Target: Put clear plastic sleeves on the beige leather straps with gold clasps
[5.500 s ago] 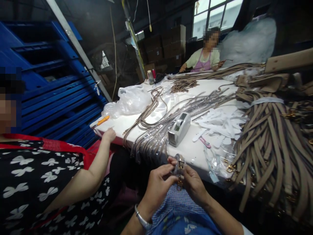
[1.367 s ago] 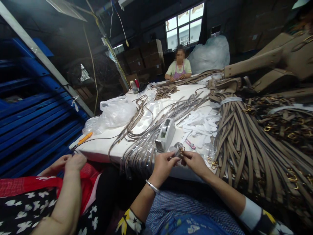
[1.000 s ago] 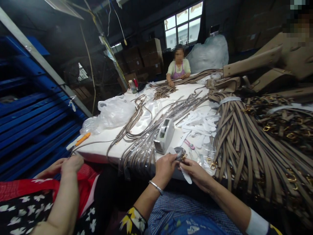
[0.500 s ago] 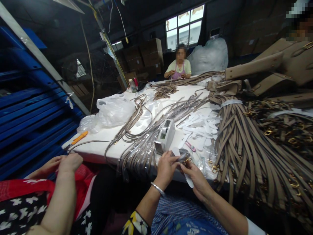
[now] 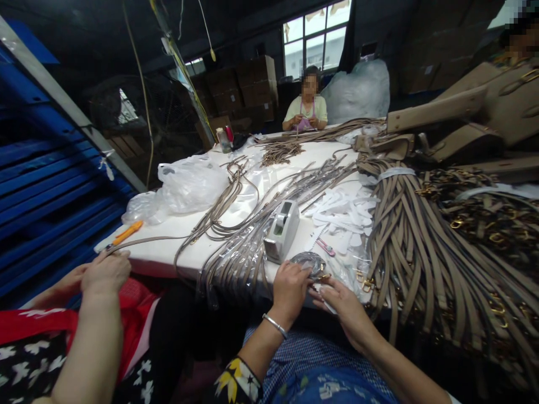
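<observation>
My left hand [image 5: 289, 287] and my right hand [image 5: 342, 302] meet at the near edge of the white table [image 5: 168, 255]. Both pinch a gold metal clasp wrapped in clear plastic [image 5: 312, 266], which belongs to a tan strap. A small white strip shows under my right fingers. My left wrist wears a silver bangle [image 5: 274, 325]. A grey tape dispenser [image 5: 281, 230] stands just beyond my hands.
A big heap of tan straps with gold buckles [image 5: 438, 247] fills the table's right side. White paper pieces [image 5: 343, 210], plastic-sleeved straps [image 5: 240, 258], a plastic bag [image 5: 189, 182] and an orange cutter [image 5: 127, 232] lie on it. A seated person's hands [image 5: 101, 272] work at my left; another person [image 5: 306, 106] sits at the far end.
My hands have stayed together on the wrapped clasp, turning it and shifting slightly forward onto the table edge. The white strip under my right hand is now mostly covered. The view drifted a little.
</observation>
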A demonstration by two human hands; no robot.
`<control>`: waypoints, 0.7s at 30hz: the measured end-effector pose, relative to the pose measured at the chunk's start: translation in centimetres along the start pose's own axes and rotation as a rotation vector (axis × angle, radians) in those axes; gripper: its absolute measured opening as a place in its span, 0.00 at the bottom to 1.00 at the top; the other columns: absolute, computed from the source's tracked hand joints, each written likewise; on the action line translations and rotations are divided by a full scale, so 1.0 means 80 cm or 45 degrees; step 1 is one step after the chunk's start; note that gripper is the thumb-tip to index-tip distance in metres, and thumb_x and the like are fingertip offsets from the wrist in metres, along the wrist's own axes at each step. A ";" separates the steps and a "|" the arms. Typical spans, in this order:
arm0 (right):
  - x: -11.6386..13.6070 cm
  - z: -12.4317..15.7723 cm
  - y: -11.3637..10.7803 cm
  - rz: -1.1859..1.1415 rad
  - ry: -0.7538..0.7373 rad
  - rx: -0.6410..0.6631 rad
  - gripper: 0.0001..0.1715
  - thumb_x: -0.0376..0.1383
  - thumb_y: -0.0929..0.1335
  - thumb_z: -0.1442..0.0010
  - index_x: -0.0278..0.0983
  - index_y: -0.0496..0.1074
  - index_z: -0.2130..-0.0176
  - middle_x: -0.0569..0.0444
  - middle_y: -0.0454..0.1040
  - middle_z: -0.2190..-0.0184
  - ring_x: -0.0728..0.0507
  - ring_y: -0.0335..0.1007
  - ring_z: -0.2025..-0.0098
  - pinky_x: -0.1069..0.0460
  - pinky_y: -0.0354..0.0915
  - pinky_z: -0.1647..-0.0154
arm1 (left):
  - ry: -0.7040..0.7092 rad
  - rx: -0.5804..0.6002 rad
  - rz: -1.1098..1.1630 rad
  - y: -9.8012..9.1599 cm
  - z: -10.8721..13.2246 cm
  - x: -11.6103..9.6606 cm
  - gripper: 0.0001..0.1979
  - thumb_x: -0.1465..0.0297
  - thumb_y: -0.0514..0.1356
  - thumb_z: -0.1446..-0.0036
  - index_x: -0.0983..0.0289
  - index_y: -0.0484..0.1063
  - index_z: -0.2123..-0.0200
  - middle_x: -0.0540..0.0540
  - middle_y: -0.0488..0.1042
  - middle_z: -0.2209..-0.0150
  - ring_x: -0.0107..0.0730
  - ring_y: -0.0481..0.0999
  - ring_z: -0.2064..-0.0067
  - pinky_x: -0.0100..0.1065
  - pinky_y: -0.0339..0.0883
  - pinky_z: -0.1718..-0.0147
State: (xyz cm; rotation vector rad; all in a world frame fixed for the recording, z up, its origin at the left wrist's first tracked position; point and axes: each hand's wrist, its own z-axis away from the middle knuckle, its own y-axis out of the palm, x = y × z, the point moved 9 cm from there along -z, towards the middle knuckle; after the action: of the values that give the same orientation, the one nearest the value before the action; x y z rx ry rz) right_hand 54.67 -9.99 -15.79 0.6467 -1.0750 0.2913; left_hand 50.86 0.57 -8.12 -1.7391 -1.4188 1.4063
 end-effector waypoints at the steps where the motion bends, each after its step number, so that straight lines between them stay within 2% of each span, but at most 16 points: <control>1: -0.002 0.004 -0.008 0.037 -0.003 -0.054 0.23 0.45 0.73 0.48 0.39 0.69 0.55 0.48 0.80 0.61 0.37 0.78 0.58 0.42 0.73 0.55 | 0.002 0.005 -0.013 0.002 0.000 -0.001 0.10 0.73 0.61 0.41 0.59 0.75 0.56 0.54 0.78 0.60 0.37 0.74 0.55 0.43 0.60 0.45; 3: -0.003 0.010 -0.021 0.127 -0.047 -0.110 0.22 0.48 0.72 0.47 0.40 0.67 0.57 0.50 0.80 0.66 0.36 0.79 0.61 0.42 0.73 0.57 | 0.002 0.023 -0.034 0.005 0.000 -0.003 0.10 0.73 0.60 0.41 0.60 0.75 0.56 0.55 0.78 0.61 0.38 0.74 0.56 0.42 0.63 0.48; 6: 0.006 0.011 -0.020 0.291 -0.166 0.021 0.19 0.48 0.71 0.46 0.39 0.69 0.60 0.49 0.80 0.64 0.37 0.77 0.57 0.43 0.71 0.53 | -0.005 0.052 -0.034 0.009 0.001 0.000 0.12 0.72 0.60 0.41 0.60 0.74 0.54 0.55 0.77 0.63 0.40 0.74 0.57 0.40 0.65 0.52; 8: 0.015 0.008 -0.014 0.354 -0.223 0.174 0.19 0.47 0.70 0.45 0.39 0.71 0.58 0.47 0.78 0.56 0.36 0.74 0.51 0.43 0.70 0.51 | -0.028 0.060 -0.025 0.010 0.001 0.005 0.19 0.72 0.61 0.42 0.59 0.69 0.47 0.55 0.77 0.62 0.40 0.74 0.57 0.40 0.65 0.52; 10: 0.026 0.004 -0.010 0.434 -0.262 0.268 0.21 0.46 0.69 0.43 0.40 0.72 0.53 0.47 0.77 0.53 0.36 0.72 0.48 0.43 0.70 0.51 | -0.089 0.063 -0.026 0.011 0.000 0.014 0.29 0.72 0.62 0.44 0.58 0.61 0.39 0.56 0.77 0.60 0.41 0.73 0.56 0.40 0.65 0.52; 12: 0.044 -0.002 -0.008 0.641 -0.366 0.282 0.18 0.44 0.67 0.41 0.42 0.74 0.53 0.48 0.78 0.55 0.37 0.73 0.50 0.43 0.69 0.50 | -0.180 0.072 -0.022 0.011 -0.002 0.024 0.38 0.71 0.64 0.46 0.58 0.53 0.35 0.56 0.77 0.58 0.41 0.74 0.55 0.39 0.65 0.52; 14: 0.066 -0.006 0.000 0.909 -0.552 0.257 0.12 0.42 0.68 0.41 0.44 0.78 0.60 0.49 0.78 0.59 0.38 0.73 0.54 0.44 0.68 0.50 | -0.270 0.087 -0.004 0.011 -0.005 0.034 0.41 0.69 0.66 0.49 0.59 0.51 0.35 0.56 0.77 0.58 0.41 0.74 0.55 0.37 0.66 0.53; 16: 0.084 -0.007 0.011 1.070 -0.715 0.227 0.09 0.41 0.68 0.42 0.43 0.78 0.66 0.50 0.77 0.59 0.39 0.73 0.55 0.46 0.67 0.52 | -0.323 0.092 0.017 0.009 -0.007 0.039 0.36 0.69 0.67 0.50 0.58 0.59 0.38 0.55 0.78 0.59 0.41 0.75 0.57 0.36 0.66 0.55; 17: 0.089 -0.010 0.015 1.098 -0.736 0.211 0.09 0.41 0.67 0.42 0.42 0.77 0.67 0.50 0.76 0.60 0.39 0.73 0.57 0.47 0.68 0.56 | -0.333 0.094 0.028 0.009 -0.008 0.039 0.31 0.70 0.67 0.50 0.58 0.64 0.42 0.55 0.78 0.60 0.40 0.75 0.57 0.36 0.66 0.56; 19: 0.088 -0.018 0.018 1.105 -0.643 0.181 0.11 0.42 0.65 0.40 0.41 0.75 0.65 0.51 0.77 0.66 0.42 0.74 0.67 0.49 0.68 0.65 | -0.332 0.098 0.049 0.007 -0.010 0.038 0.20 0.71 0.66 0.50 0.57 0.72 0.52 0.53 0.78 0.61 0.40 0.75 0.58 0.36 0.66 0.57; 21: 0.079 -0.025 0.018 1.056 -0.495 0.162 0.11 0.44 0.65 0.40 0.40 0.72 0.64 0.56 0.75 0.74 0.44 0.71 0.76 0.51 0.66 0.72 | -0.336 0.101 0.063 0.006 -0.011 0.038 0.14 0.71 0.66 0.51 0.58 0.74 0.58 0.53 0.78 0.63 0.40 0.75 0.59 0.36 0.65 0.57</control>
State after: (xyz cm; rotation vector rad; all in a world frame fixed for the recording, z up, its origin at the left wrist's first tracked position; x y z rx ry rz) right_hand 58.26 -8.17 -10.35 0.3406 -1.6830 0.9846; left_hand 51.62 3.35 -9.45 -1.5945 -1.4377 1.7468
